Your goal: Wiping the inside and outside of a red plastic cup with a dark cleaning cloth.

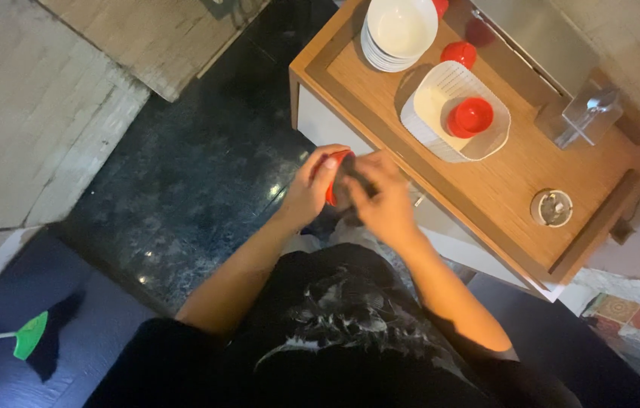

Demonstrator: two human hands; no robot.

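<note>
My left hand [311, 187] grips a small red bowl [333, 175] held in the air just in front of a wooden counter [501, 181]. My right hand [382, 198] presses a dark cloth or sponge [351, 180] against the bowl's inside. Both hands sit close together over the dark floor, near the counter's front edge. Most of the bowl is hidden by my fingers.
On the counter stand a stack of white bowls [399, 34], a white square dish [448, 113] with a red bowl [470, 116] in it, another red bowl [459, 53], a clear container [586, 115] and a round ashtray [551, 208]. A green broom [29, 335] lies at lower left.
</note>
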